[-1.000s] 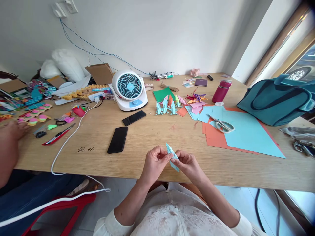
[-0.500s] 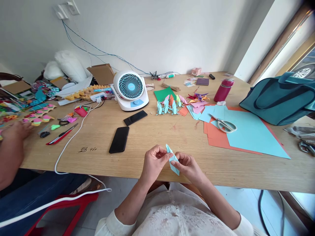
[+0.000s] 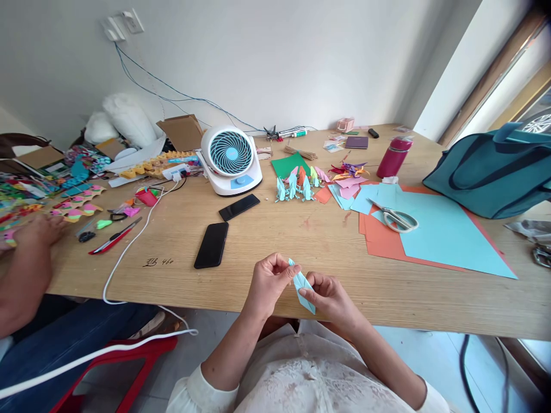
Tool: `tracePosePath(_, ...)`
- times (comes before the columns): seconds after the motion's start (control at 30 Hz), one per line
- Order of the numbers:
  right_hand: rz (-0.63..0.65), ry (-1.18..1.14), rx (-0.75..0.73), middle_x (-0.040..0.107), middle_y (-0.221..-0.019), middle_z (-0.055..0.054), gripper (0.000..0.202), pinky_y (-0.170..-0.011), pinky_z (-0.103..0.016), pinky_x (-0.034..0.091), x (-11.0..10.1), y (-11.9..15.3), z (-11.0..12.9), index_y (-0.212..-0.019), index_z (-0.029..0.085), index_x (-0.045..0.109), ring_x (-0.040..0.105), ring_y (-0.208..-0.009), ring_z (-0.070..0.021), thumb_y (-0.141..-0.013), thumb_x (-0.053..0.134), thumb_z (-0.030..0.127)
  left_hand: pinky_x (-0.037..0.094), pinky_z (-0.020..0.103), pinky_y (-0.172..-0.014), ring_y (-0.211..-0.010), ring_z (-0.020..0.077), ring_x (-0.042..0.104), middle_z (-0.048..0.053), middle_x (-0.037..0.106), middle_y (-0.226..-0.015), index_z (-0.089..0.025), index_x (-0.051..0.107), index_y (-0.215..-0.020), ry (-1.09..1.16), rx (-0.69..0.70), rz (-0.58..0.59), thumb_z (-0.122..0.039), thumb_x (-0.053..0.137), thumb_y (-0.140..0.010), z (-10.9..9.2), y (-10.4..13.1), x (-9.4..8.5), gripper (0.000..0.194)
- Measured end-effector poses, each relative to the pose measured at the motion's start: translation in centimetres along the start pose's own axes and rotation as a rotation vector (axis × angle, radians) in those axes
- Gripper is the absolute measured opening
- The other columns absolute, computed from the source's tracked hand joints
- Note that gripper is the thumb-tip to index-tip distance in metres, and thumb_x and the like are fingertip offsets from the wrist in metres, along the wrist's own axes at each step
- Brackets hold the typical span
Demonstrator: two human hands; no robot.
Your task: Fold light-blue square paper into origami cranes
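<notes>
A narrow folded piece of light-blue paper (image 3: 303,291) is held above the table's front edge, tilted, with its pointed lower end toward me. My left hand (image 3: 272,282) pinches its upper tip between thumb and fingers. Lower down, my right hand (image 3: 330,293) grips the right side of the folded paper, thumb on top. Creases run along its face; the part under my fingers is hidden. Farther back stand several small folded paper figures (image 3: 294,187) in light blue, pink, orange and green.
Scissors (image 3: 396,219) lie on large blue and orange sheets (image 3: 451,232) at the right, near a teal bag (image 3: 486,172) and a magenta bottle (image 3: 394,157). Two phones (image 3: 211,245) and a fan (image 3: 231,158) are left of centre. At far left rests another person's hand (image 3: 41,232).
My left thumb and fingers have shifted up to the paper's tip, covering more of it. My right hand keeps its grip. The whole view has moved slightly.
</notes>
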State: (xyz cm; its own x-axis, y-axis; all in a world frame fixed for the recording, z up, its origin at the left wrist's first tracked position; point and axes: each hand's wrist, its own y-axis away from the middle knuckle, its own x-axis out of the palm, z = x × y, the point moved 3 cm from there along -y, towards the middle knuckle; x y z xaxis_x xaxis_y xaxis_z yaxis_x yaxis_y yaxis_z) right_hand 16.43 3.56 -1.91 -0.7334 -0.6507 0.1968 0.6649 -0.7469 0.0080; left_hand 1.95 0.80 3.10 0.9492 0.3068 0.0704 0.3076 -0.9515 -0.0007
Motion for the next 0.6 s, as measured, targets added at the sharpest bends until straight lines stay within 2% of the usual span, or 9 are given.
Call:
tracePosePath(0.27,-0.011,0.003,0.005,0.045,-0.061,0.004,0.042,-0.053,-0.026,0.027,0.25,0.22,0.22,-0.069,0.020,0.048,0.036,-0.056,-0.0101,-0.083,0.069,0.054,0.034,0.020,-0.051,-0.050,0.0054,0.043,-0.006,0.050,-0.057,-0.017,0.050,-0.064,0.114,-0.056,0.013,-0.041,0.083,-0.069,0.02,0.08,0.15,0.041)
tracePosePath(0.4,-0.039,0.036,-0.009,0.042,-0.061,0.004,0.043,-0.053,-0.026,0.027,0.24,0.34,0.33,-0.069,0.020,0.047,0.034,-0.056,-0.0101,-0.083,0.068,0.056,0.033,0.020,-0.052,-0.050,0.0048,0.041,-0.007,0.048,-0.056,-0.018,0.045,-0.065,0.200,-0.052,0.015,-0.041,0.082,-0.071,-0.09,0.21,0.53,0.044)
tracePosePath(0.6,-0.055,0.068,-0.020,0.040,-0.061,0.005,0.043,-0.053,-0.026,0.026,0.25,0.38,-0.01,-0.069,0.021,0.046,0.032,-0.057,-0.0103,-0.084,0.068,0.055,0.036,0.020,-0.054,-0.048,0.0043,0.038,-0.009,0.045,-0.054,-0.018,0.048,-0.069,0.279,-0.019,-0.056,-0.042,0.083,-0.071,-0.40,0.14,0.78,0.042)
